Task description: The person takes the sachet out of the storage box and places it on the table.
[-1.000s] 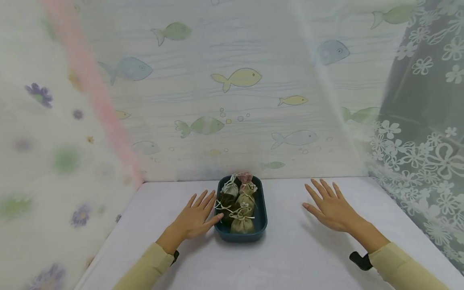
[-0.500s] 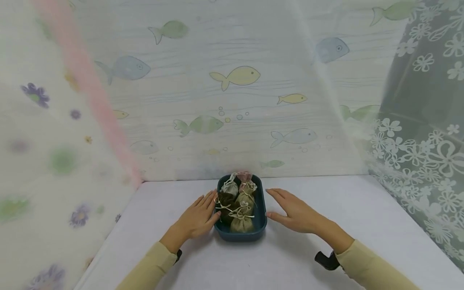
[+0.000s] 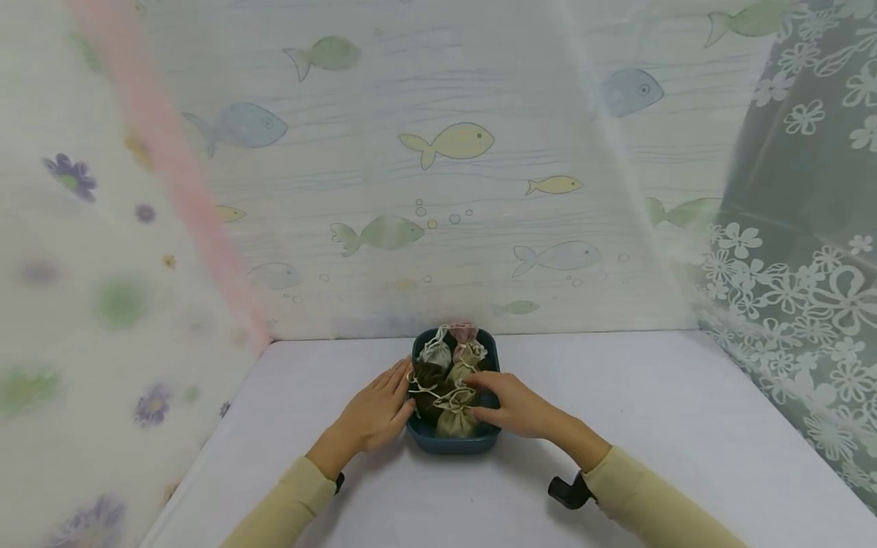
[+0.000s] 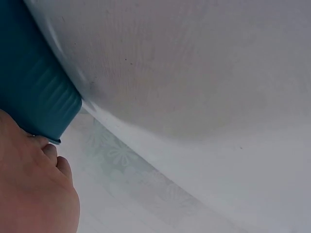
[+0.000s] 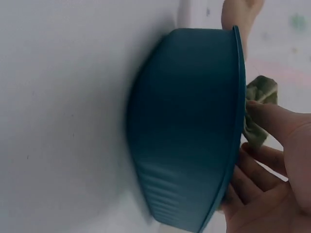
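A dark teal plastic tub [image 3: 452, 446] stands on the white tabletop, holding several small drawstring pouches. The nearest is an olive-green pouch [image 3: 455, 425]; a dark brown pouch [image 3: 426, 407], a grey pouch [image 3: 435, 355] and a pink pouch [image 3: 463, 332] lie behind and beside it. My left hand [image 3: 375, 415] rests along the tub's left side, fingers straight. My right hand [image 3: 522, 408] reaches over the right rim, thumb and fingers apart around the pouches. In the right wrist view, the thumb lies against a green pouch [image 5: 262, 91]; the fingertips are partly hidden by the tub [image 5: 187, 116].
The white tabletop [image 3: 603, 380] spreads out on both sides of the tub. A fish-print curtain [image 3: 384, 183] hangs right behind the tub, with a flower-print sheet [image 3: 116, 304] at left and a lace-patterned sheet [image 3: 795, 304] at right.
My right hand has swept left from above the table to the tub's right side, then in over the rim. The left hand stays at the left side, its fingers now closer together.
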`<state>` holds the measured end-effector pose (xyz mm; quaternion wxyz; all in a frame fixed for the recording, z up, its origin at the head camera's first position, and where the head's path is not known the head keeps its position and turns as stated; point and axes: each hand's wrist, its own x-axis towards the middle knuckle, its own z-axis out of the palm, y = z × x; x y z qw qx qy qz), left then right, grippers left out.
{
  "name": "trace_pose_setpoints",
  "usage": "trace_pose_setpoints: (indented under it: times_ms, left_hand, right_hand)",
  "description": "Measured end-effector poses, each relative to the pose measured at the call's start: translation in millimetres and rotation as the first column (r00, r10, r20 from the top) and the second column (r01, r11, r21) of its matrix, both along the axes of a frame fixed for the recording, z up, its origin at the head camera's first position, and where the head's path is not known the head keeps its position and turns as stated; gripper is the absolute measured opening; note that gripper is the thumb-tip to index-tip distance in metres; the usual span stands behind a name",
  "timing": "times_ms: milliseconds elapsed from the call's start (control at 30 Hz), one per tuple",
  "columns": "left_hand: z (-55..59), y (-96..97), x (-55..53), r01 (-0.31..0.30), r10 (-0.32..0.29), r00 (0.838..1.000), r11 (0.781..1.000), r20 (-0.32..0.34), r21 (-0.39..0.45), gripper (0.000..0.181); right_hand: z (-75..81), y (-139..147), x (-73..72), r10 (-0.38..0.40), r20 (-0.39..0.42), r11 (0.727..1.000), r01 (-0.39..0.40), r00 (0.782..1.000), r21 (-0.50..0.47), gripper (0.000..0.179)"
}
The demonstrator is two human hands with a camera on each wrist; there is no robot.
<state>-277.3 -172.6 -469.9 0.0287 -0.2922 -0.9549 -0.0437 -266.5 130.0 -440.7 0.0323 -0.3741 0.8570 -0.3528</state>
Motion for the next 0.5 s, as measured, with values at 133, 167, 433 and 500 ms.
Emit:
trace_pose_setpoints:
  times_ms: [133, 167, 433, 500]
  left_hand:
    - [-2.1, 1.2, -0.7, 0.003, -0.004, 1.000, 1.000, -0.011, -0.008, 0.064]
    - [-2.7, 1.5, -1.1, 0.007, -0.007, 1.000, 1.000, -0.014, -0.001, 0.064]
    - [-3.7, -0.2, -3.7, 0.005, -0.006, 1.000, 1.000, -0.017, -0.019, 0.065]
    - [-3.9, -1.1, -3.9, 0.006, -0.006, 1.000, 1.000, -0.017, -0.008, 0.065]
  right_hand:
    - [-4.9, -7.1, -2.2, 0.008, -0.006, 1.000, -0.008, 1.000, -0.012, 0.042]
    - [-5.6, -8.5, -2.6, 0.010, -0.009, 1.000, -0.010, 1.000, -0.015, 0.039]
    - [-6.6, -17.5, -4.5, 0.060, -0.034, 0.998, -0.061, 0.998, -0.019, 0.019]
    - [-6.4, -19.0, -4.8, 0.068, -0.033, 0.998, -0.068, 0.997, -0.010, 0.016]
